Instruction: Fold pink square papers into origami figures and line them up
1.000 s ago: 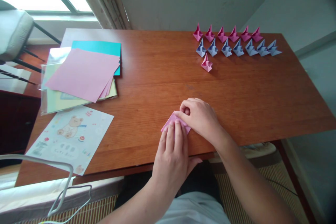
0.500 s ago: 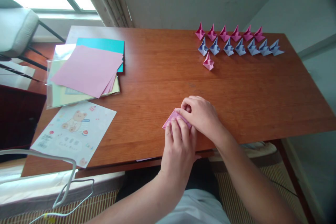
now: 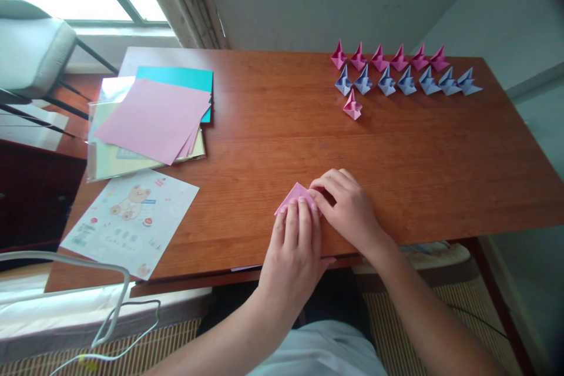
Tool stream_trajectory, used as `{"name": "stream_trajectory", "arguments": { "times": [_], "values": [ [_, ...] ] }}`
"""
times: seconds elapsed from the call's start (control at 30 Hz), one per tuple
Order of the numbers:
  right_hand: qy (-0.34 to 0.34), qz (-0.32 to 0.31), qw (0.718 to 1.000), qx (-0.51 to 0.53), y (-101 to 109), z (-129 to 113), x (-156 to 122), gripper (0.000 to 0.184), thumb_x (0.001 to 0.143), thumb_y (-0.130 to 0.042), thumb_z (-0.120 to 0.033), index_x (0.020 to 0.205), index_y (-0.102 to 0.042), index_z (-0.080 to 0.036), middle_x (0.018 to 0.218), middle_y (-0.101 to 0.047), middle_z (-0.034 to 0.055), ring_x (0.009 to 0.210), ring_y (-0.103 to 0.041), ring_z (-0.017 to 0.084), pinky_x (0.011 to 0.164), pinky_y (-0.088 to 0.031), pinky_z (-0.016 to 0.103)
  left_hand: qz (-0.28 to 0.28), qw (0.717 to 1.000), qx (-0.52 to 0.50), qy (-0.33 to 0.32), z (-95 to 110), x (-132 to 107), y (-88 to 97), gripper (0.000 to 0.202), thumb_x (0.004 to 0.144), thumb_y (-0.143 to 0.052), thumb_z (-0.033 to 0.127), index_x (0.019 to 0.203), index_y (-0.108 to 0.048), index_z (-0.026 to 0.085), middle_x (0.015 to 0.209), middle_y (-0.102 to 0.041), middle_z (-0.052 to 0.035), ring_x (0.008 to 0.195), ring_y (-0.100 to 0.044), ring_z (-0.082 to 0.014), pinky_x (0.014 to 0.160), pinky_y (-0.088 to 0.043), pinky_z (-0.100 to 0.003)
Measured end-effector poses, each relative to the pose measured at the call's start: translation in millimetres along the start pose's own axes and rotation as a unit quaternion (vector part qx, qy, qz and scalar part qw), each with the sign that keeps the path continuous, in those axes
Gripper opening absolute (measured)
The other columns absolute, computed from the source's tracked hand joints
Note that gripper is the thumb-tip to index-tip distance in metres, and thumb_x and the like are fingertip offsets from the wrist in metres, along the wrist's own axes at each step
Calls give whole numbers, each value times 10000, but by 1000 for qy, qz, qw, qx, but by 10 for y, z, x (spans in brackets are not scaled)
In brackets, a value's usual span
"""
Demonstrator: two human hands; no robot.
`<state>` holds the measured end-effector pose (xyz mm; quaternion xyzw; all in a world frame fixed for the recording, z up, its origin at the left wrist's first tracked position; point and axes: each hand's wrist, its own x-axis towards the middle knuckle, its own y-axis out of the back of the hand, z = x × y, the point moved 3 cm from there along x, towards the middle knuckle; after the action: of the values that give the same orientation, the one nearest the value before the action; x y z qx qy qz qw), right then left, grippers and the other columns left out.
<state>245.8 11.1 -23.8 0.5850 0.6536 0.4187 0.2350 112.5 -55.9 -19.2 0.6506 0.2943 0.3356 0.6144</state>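
A small pink folded paper lies flat on the wooden table near its front edge. My left hand rests on it from below, fingers stretched out flat and pressing its lower part. My right hand sits at the paper's right side, fingers curled, with the fingertips pressing on the paper's right edge. Most of the paper is hidden under the two hands; only its upper left tip shows.
A stack of coloured sheets and a printed sheet with a bear lie at the left. At the far right stand a row of pink folded shapes, a row of blue ones and a single pink one. A grey chair is beyond the left edge.
My right hand has slid down and right, off the paper's top to its right edge. My left hand keeps pressing the paper. The view has shifted slightly.
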Motion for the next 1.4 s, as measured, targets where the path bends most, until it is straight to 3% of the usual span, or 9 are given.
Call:
{"name": "stream_trajectory", "arguments": {
  "times": [0.27, 0.43, 0.63, 0.87, 1.03, 1.13, 1.2, 1.27, 1.4],
  "values": [
    [29, 3, 998, -48, -1, -4, -157, 123, 990, -571, -226, 894, -648, -216, 905, -670, 41, 885, -551, 226, 819, -434, 375, 9, 1000, -10, -10, -80, -23, 12, 949, 858, -595, 700, 1461, -480, -22, 1515, -501, -238, 1396, -478, -356, 1166, -406, -453],
    [34, 3, 998, -50, -3, -12, -150, 120, 986, -572, -210, 889, -643, -215, 904, -668, 35, 877, -541, 220, 806, -416, 365, -1, 1000, -15, -25, -237, -109, 56, 812, 901, -554, 675, 1371, -602, 15, 1498, -542, -182, 1383, -493, -338, 1151, -404, -435],
    [36, 7, 998, -53, -14, 6, -152, 133, 986, -573, -213, 866, -630, -221, 892, -660, 33, 865, -532, 218, 789, -390, 355, -3, 1000, 3, 6, -446, -295, 99, 665, 998, -459, 559, 1367, -612, 27, 1529, -514, -148, 1382, -493, -307, 1168, -345, -430],
    [23, -6, 998, -65, -13, 2, -155, 145, 994, -556, -218, 870, -630, -222, 902, -658, 36, 883, -531, 222, 797, -384, 358, 29, 1000, -3, -3, -564, -393, 150, 525, 1032, -438, 428, 1358, -611, 55, 1498, -548, -155, 1295, -568, -316, 1098, -351, -463],
    [18, -8, 998, -63, -10, -3, -156, 150, 1004, -547, -231, 882, -635, -230, 911, -665, 36, 885, -528, 219, 795, -377, 357, 72, 996, -47, 22, -672, -382, 151, 654, 968, -526, 506, 1423, -523, 36, 1451, -584, -200, 1219, -601, -364, 1027, -408, -484],
    [22, -15, 996, -84, -5, -30, -164, 159, 1013, -535, -240, 890, -635, -229, 914, -666, 38, 881, -524, 222, 789, -365, 363, 98, 992, -66, 42, -649, -339, 166, 615, 949, -584, 394, 1424, -505, 11, 1457, -572, -217, 1280, -559, -369, 1072, -404, -491],
    [23, -17, 994, -108, -1, -56, -167, 165, 1019, -525, -241, 898, -636, -226, 920, -669, 40, 884, -523, 227, 790, -357, 371, 92, 992, -87, 15, -557, -276, 163, 564, 950, -583, 321, 1421, -511, 20, 1504, -530, -200, 1379, -484, -354, 1148, -359, -485],
    [22, -15, 992, -126, -4, -81, -167, 172, 1024, -517, -244, 902, -637, -223, 923, -671, 42, 888, -525, 231, 792, -354, 375, 66, 992, -105, -18, -448, -199, 135, 565, 969, -548, 360, 1428, -513, 33, 1557, -473, -175, 1443, -422, -340, 1203, -307, -477],
    [22, -13, 988, -152, -29, -101, -166, 185, 1027, -504, -233, 896, -634, -222, 922, -670, 46, 888, -528, 234, 787, -351, 378, 28, 995, -98, -7, -356, -88, 52, 706, 980, -485, 518, 1469, -469, 8, 1586, -420, -183, 1475, -375, -365, 1220, -279, -498]
  ]
}}
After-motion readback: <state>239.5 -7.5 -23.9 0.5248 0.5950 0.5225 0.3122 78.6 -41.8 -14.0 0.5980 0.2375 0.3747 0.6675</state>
